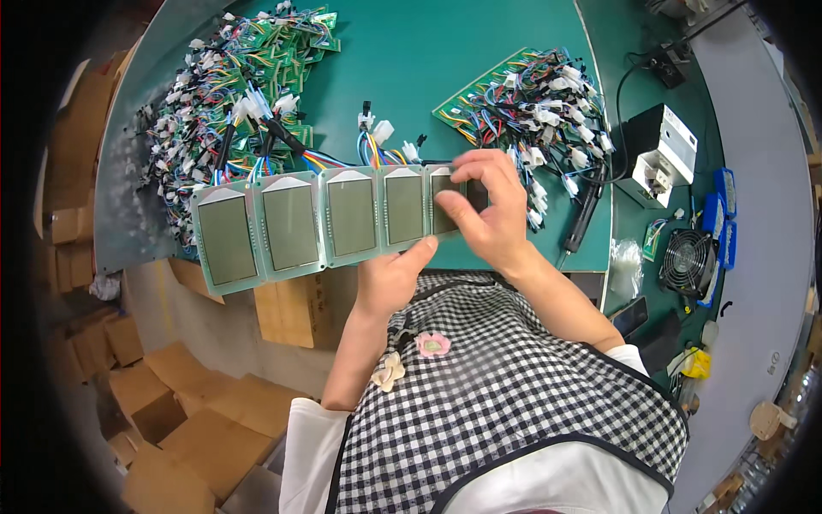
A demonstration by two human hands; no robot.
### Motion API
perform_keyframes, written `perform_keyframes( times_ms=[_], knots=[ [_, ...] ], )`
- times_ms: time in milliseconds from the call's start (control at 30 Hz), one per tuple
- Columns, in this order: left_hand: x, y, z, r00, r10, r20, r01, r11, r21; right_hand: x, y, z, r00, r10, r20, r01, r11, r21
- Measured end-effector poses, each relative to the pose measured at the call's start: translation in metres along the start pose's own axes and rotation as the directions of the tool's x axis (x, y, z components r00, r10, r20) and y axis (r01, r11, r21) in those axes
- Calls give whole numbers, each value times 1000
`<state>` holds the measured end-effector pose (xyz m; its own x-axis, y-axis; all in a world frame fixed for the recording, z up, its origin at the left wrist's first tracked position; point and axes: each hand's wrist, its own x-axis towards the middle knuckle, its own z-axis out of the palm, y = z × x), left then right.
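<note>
A strip of several joined circuit boards with grey LCD screens [351, 218] is held up in front of my body, over the table's near edge. My left hand [390, 281] grips it from below near the middle, thumb along the lower edge and fingers hidden behind. At the right end, my right hand [490, 210] is curled round the last board, thumb on its front and fingers bent over the top. Coloured wires with white connectors [382, 131] stick out behind the strip's upper edge.
A big heap of wired green boards [248, 81] covers the left of the green table [394, 51]. More wired boards [539, 107] lie on the right, beside a black soldering iron [586, 214]. Farther right are a metal box [659, 154] and a black fan [687, 261]. Cardboard boxes [201, 454] stand lower left.
</note>
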<state>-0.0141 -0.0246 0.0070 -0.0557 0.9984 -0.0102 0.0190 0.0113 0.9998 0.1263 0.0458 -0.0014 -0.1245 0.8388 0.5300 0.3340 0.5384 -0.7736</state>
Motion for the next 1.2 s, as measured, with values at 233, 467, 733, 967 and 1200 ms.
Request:
perform_keyframes(
  times_ms=[233, 467, 733, 967, 1200],
  knots=[
    [-5, -2, 4, 1000, 20, -4, -20, 999, -27, 9, 4, -5, 959, 231, 166, -232, 973, -12],
    [-5, -3, 5, 999, 35, -22, -33, 997, 70, 11, 12, -12, 929, 245, 277, -291, 947, 140],
    [5, -9, -18, 982, -18, -189, 0, 996, -94, -60, 80, -48, 964, 147, -220, -195, 957, -214],
    [6, -1, -4, 984, -133, -117, 77, 916, -395, -107, 75, -54, 769, 541, 340, -395, 821, -413],
    [6, 2, 7, 989, -149, 22, 147, 920, -364, -2, 6, -64, 905, 51, 423, 29, 983, -180]
  ],
)
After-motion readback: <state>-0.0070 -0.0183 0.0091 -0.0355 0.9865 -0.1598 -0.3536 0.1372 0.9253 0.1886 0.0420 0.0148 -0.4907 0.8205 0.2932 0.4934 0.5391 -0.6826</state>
